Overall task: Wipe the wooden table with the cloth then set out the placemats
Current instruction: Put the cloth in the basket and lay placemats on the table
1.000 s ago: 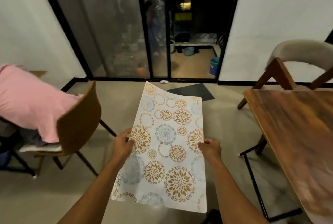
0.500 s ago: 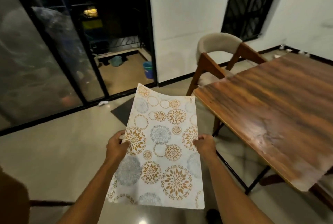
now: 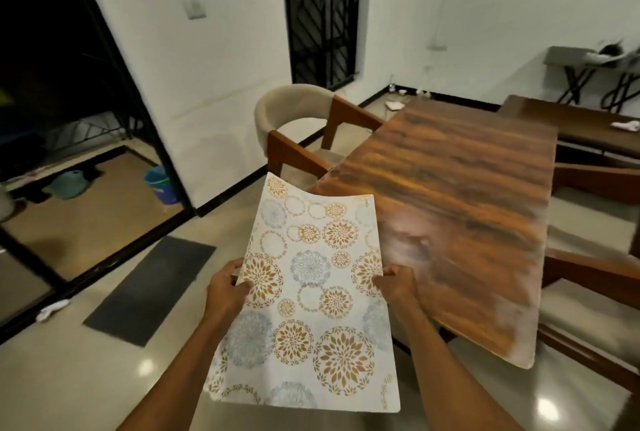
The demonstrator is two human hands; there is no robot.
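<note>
A white placemat (image 3: 308,295) with orange and grey flower circles is held flat in front of me, its far end curling up. My left hand (image 3: 227,288) grips its left edge and my right hand (image 3: 394,283) grips its right edge. The wooden table (image 3: 460,202) stretches away at the right, its top bare, and the placemat's far right corner overlaps the table's near left edge in view. Whether the placemat is one sheet or a stack I cannot tell. No cloth is near my hands.
A beige chair with a wooden frame (image 3: 301,129) stands at the table's left side. More wooden seats (image 3: 595,312) line the right side. A dark floor mat (image 3: 152,288) lies left of me by the glass door. A bench with a white scrap (image 3: 623,125) sits beyond the table.
My view has swung right from the glass door and pink-draped chair toward the table, which now fills the right half. Both hands keep the same grip on the placemat.
</note>
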